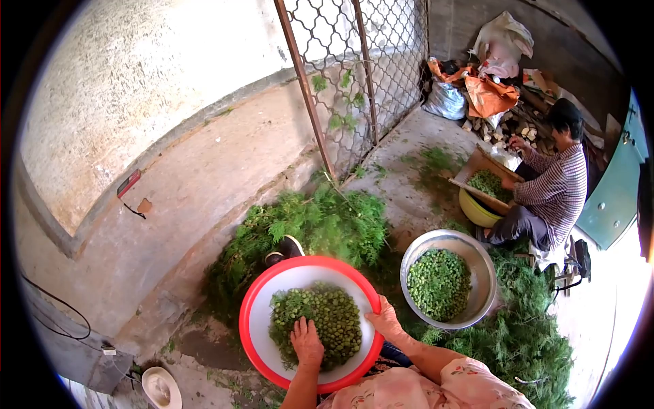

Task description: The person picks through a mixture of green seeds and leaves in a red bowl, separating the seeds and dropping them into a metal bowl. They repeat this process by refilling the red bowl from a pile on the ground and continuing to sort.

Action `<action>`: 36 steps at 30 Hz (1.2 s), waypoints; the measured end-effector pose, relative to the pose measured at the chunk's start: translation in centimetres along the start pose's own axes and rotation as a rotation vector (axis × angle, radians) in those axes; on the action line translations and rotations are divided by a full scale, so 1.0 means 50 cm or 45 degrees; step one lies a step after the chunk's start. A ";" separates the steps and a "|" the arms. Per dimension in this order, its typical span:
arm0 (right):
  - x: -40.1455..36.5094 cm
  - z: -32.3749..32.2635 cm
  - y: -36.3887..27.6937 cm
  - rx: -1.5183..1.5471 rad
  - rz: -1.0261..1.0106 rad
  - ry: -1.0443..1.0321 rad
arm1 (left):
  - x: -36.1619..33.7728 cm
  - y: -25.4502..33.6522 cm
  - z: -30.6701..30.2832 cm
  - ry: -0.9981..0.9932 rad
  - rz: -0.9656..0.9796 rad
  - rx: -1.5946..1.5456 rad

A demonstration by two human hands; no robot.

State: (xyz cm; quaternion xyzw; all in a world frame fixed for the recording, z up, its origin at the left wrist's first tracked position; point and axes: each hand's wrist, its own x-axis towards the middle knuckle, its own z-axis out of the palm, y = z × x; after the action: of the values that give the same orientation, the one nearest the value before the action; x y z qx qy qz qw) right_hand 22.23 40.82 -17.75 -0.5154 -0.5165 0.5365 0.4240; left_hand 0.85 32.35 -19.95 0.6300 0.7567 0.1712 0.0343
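A white basin with a red rim [249, 300] is tilted at my body, with a heap of small green cones or berries [334, 327] and bits of foliage inside. My left hand [306, 343] lies on the heap with its fingers spread. At the basin's right side, my right hand [385, 319] grips the rim. To the right stands a metal basin [485, 286] with more of the small green pieces [439, 285] in it.
Leafy green branches [327, 225] cover the floor ahead and to the right. Another person [555, 180] sits at the right, holding a tray [470, 167] over a yellow bowl [475, 210]. A lattice gate [364, 68], sacks [494, 95] and firewood stand behind. A white hat-like object [161, 388] lies lower left.
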 end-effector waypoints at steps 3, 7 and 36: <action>0.001 -0.001 0.004 -0.020 0.043 0.003 | -0.003 0.002 -0.004 -0.007 0.002 -0.002; -0.002 0.000 -0.007 0.010 0.028 -0.009 | -0.002 0.000 -0.001 0.000 0.010 0.002; -0.006 -0.004 -0.021 -0.061 0.014 0.014 | -0.002 0.002 0.000 -0.037 0.009 0.026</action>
State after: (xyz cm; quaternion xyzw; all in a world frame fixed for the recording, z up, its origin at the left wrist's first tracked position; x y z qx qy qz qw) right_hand 22.39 40.65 -16.67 -0.5313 -0.5240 0.5234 0.4113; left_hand 0.98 32.29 -19.94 0.6354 0.7557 0.1544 0.0382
